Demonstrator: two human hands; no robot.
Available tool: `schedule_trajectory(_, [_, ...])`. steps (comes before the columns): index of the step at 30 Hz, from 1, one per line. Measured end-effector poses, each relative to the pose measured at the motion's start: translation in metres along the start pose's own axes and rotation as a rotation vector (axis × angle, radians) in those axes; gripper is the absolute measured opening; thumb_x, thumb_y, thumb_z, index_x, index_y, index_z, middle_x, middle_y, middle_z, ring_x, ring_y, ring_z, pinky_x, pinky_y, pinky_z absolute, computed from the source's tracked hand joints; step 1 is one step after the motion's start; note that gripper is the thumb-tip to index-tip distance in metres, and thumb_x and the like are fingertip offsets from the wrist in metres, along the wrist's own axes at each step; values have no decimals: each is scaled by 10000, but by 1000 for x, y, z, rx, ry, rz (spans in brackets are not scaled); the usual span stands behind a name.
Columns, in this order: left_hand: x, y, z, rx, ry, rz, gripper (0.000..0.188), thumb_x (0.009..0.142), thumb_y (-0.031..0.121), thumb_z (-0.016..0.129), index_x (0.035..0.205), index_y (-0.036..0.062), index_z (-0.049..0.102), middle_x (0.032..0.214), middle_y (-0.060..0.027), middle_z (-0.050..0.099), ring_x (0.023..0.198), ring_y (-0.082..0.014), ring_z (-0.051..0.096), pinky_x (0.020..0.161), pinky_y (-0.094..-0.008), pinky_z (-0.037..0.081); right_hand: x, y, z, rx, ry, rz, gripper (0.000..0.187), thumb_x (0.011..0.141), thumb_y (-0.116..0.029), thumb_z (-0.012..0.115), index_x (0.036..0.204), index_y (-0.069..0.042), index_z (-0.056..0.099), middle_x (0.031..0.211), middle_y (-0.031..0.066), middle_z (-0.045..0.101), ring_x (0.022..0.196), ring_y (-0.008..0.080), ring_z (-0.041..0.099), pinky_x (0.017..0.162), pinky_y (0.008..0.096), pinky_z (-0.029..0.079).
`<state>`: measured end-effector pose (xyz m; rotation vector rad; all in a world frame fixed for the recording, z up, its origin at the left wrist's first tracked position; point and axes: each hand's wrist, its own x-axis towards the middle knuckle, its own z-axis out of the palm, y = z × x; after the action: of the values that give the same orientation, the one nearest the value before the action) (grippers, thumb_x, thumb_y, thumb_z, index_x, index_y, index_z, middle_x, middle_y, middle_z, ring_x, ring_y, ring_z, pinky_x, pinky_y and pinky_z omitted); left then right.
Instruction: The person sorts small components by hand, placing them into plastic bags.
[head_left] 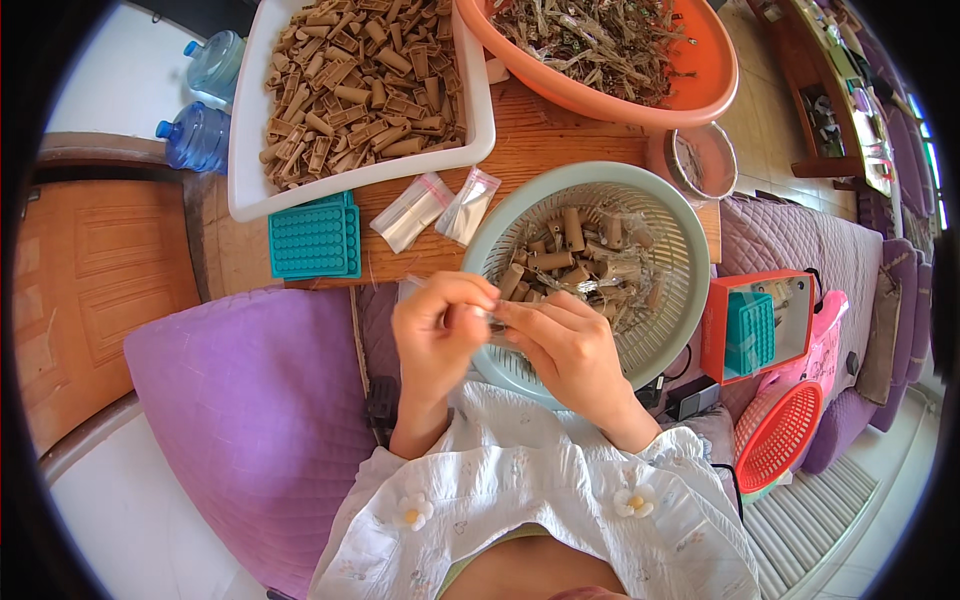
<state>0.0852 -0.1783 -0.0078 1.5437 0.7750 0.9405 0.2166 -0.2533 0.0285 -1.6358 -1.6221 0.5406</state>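
Room: wooden-topped table (565, 128) is standing ahead of the person, purple quilted seating (255, 430) spreading at left.
Left hand (442, 325): thumb and curled forefinger are pinching a small, mostly hidden piece (496, 324); some blur.
Right hand (560, 338): thumb and forefinger are pinching the same piece from the right.
Piece position: sitting between both sets of fingertips, over the near-left rim of the basket.
Basket: round grey-green slotted plastic basket (697, 265) is holding brown cylinders (573, 230) and clear crinkled film.
Beyond basket: two clear flat packets (412, 212) are lying beside stacked teal ridged trays (315, 237).
Far side: white rectangular plastic tub (360, 182) is holding brown trough-shaped pieces (350, 95); orange round basin (712, 90) is holding tangled brownish strips (595, 50).
Right side: red open box (712, 330) is holding another teal tray (750, 332).
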Motion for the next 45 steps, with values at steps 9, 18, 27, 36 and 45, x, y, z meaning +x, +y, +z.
schedule_trajectory(9, [12, -19, -51, -1726, -80, -173, 95, 887, 75, 350, 968, 24, 358, 797, -83, 526, 443, -64, 374, 376, -198, 409, -3, -1, -6, 458, 93, 173, 178, 739, -84, 617, 904, -15, 623, 794, 82, 594, 672, 168, 535, 589, 268, 432])
schedule_trajectory(18, [4, -6, 7, -329, -88, 57, 291, 802, 320, 555, 824, 31, 532, 636, -47, 508, 522, -119, 486, 507, -232, 409, -14, 14, -2, 910, 91, 351, 185, 807, -119, 588, 959, -17, 617, 765, 9, 483, 695, 76, 461, 623, 189, 384])
schedule_trajectory(27, [4, 23, 10, 89, -17, -84, 28, 706, 32, 577, 688, 11, 570, 590, -59, 562, 554, -140, 548, 496, -233, 408, -17, 7, 6, 1177, 212, 503, 178, 831, -132, 560, 944, 1, 597, 841, 38, 579, 699, 59, 504, 615, 196, 403])
schedule_trajectory(36, [4, 1, 16, 379, 132, 465, 88, 682, 29, 617, 755, 51, 574, 687, -53, 564, 605, -210, 558, 512, -288, 454, -6, 12, 15, 1935, 250, 747, 150, 828, -168, 526, 879, -27, 534, 740, 43, 540, 642, 142, 555, 589, 275, 485])
schedule_trajectory(45, [13, -22, 14, 487, 104, 909, 207, 655, 56, 651, 841, 74, 564, 797, -36, 565, 688, -192, 560, 538, -293, 476, -11, 36, 11, 1964, 141, 374, 232, 803, -237, 455, 679, -43, 428, 566, 33, 377, 491, 154, 422, 455, 266, 384])
